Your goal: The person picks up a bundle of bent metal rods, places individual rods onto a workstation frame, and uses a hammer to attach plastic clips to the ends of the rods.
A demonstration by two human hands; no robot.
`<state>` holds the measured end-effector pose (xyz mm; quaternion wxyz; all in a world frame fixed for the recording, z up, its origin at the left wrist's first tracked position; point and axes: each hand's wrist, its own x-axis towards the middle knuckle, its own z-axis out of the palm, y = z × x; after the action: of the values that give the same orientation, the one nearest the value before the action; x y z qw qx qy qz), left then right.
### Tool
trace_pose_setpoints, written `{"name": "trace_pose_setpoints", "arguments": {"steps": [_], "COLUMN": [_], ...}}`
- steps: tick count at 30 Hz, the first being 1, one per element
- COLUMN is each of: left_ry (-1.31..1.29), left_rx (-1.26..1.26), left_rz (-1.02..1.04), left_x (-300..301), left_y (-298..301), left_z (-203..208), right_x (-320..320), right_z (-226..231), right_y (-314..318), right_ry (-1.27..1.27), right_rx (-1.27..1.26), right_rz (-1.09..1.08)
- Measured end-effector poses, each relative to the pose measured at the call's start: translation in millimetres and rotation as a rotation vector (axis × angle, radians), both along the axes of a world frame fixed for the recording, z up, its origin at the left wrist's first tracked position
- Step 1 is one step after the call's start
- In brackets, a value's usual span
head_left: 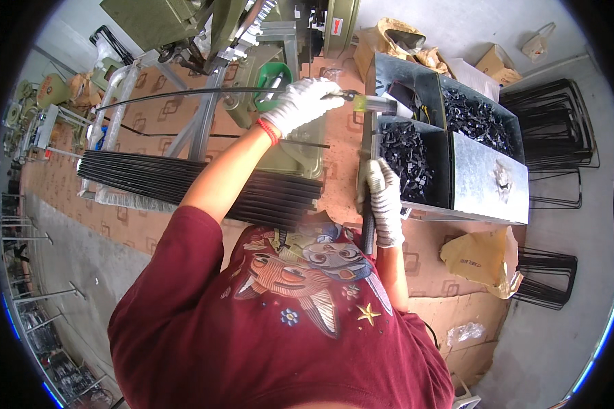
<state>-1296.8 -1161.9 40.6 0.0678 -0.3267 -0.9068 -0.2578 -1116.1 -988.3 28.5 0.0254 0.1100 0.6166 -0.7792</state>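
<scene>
The fingers of the left hand, in a white knit glove, are closed around a thin black rod near its metal-tipped end, just above centre frame, so the long springy length is kept level. The gloved right hand, lower and right of centre, is wrapped about a black ribbed tube, held upright against the galvanised bin. Small black plastic clips are kept in its compartments, within reach. A flat stack of black rods is laid across the patterned table at left.
</scene>
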Motion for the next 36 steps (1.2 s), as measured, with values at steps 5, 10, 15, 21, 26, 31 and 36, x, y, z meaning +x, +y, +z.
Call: {"name": "trace_pose_setpoints", "arguments": {"steps": [5, 10, 15, 21, 26, 31, 36], "left_ry": [0.056, 0.048, 0.242, 0.181, 0.264, 0.373, 0.306], "left_rx": [-0.016, -0.027, -0.062, -0.160, -0.322, -0.344, -0.352], "left_rz": [-0.053, -0.085, -0.140, -0.127, -0.140, -0.243, -0.300], "left_x": [0, -1, -9, -10, -6, -6, -14], "left_y": [-3, -4, -5, -5, -2, -3, 0], "left_z": [-12, -13, -22, -14, -7, 0, -1], "right_x": [3, 3, 2, 2, 3, 3, 4], "right_z": [1, 13, 5, 13, 15, 9, 7], "right_y": [4, 4, -4, -4, -4, -13, -15], "right_ry": [-0.009, -0.020, -0.009, 0.003, -0.004, -0.015, -0.025], "right_rx": [-0.112, -0.103, -0.104, -0.114, -0.131, -0.155, -0.151], "right_rz": [-0.105, -0.033, 0.027, -0.063, -0.056, -0.005, -0.012]}}
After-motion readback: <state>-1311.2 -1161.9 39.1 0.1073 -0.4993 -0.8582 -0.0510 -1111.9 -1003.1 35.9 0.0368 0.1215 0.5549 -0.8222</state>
